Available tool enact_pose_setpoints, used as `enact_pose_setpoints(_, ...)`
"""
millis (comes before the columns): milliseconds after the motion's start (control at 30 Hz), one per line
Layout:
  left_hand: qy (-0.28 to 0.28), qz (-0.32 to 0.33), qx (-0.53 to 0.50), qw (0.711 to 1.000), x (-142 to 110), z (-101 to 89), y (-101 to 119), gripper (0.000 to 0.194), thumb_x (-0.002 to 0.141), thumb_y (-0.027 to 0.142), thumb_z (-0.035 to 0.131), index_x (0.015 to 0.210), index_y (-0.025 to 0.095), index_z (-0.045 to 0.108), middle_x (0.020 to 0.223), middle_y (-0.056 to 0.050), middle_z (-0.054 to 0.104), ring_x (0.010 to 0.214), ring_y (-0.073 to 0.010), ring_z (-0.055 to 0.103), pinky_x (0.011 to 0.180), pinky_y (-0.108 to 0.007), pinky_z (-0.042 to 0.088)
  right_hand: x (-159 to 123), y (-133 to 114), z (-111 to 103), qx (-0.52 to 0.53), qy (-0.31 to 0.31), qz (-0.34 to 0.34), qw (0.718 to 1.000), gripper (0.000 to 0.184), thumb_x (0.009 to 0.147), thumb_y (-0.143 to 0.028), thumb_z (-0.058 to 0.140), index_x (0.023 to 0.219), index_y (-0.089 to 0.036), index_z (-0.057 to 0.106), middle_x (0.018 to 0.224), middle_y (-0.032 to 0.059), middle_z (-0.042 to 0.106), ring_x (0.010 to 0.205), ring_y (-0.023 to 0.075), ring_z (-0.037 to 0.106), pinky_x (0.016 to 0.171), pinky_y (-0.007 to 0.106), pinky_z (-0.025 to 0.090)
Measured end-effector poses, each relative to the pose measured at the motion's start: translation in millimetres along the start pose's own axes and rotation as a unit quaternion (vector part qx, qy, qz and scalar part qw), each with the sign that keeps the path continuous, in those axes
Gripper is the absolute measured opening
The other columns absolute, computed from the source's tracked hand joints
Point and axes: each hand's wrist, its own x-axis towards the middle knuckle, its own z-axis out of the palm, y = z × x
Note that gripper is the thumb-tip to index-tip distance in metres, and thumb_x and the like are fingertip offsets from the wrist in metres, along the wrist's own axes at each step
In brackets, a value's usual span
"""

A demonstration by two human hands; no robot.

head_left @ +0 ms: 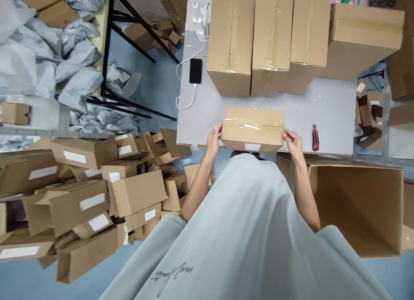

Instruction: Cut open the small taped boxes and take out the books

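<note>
A taped cardboard box (253, 126) with a white label on its near side is at the front edge of the table. My left hand (213, 140) grips its left end, fingers curled against the cardboard. At the opposite end, my right hand (293, 142) has its fingers bent onto the right corner, so the box is held between both hands. To the right, a red and black utility knife (315, 138) lies on the tabletop, apart from my hand.
Several taped boxes (271, 37) stand along the back of the table (336, 101). A charging phone (196, 70) lies at left. One big open carton (359, 205) stands at lower right. Discarded boxes (139, 192) pile up on the left floor; grey bags (77, 58) fill a table beyond.
</note>
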Motion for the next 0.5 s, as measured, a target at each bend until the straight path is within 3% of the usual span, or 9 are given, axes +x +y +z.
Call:
enact_pose_setpoints(167,0.018,0.001,0.0,1.0,-6.4,5.3,-3.6,0.077,0.111,0.084,0.046,0.144,0.023,0.079,0.161,-0.013,0.072,0.159,-0.0344,0.062,0.135,-0.052,0.048,-8.4,12.6,-3.8,0.016,-0.011,0.008,1.0,0.066,0.088,-0.076,0.083,0.128,-0.024,0.089,0.13,0.0124,0.079,0.127,0.033,0.075,0.122,0.06,0.058)
enact_pose_setpoints(333,0.022,0.007,-0.011,1.0,-6.6,10.4,-13.0,0.073,0.111,0.082,0.05,0.14,0.022,0.081,0.16,-0.014,0.073,0.157,-0.0348,0.063,0.131,-0.05,0.052,-12.4,17.6,-11.1,0.006,-0.017,-0.003,1.0,0.063,0.092,-0.076,0.078,0.132,-0.028,0.088,0.135,0.0108,0.08,0.137,0.0331,0.072,0.124,0.059,0.057)
enact_pose_setpoints(500,0.073,-0.094,-0.025,0.993,-1.5,5.7,-41.8,0.07,0.115,0.074,0.045,0.147,0.02,0.075,0.169,-0.017,0.064,0.161,-0.0344,0.059,0.132,-0.05,0.05,-11.0,41.1,-21.2,0.008,-0.038,0.068,0.997,0.065,0.093,-0.07,0.075,0.139,-0.024,0.082,0.148,0.016,0.079,0.136,0.0353,0.075,0.119,0.06,0.06)
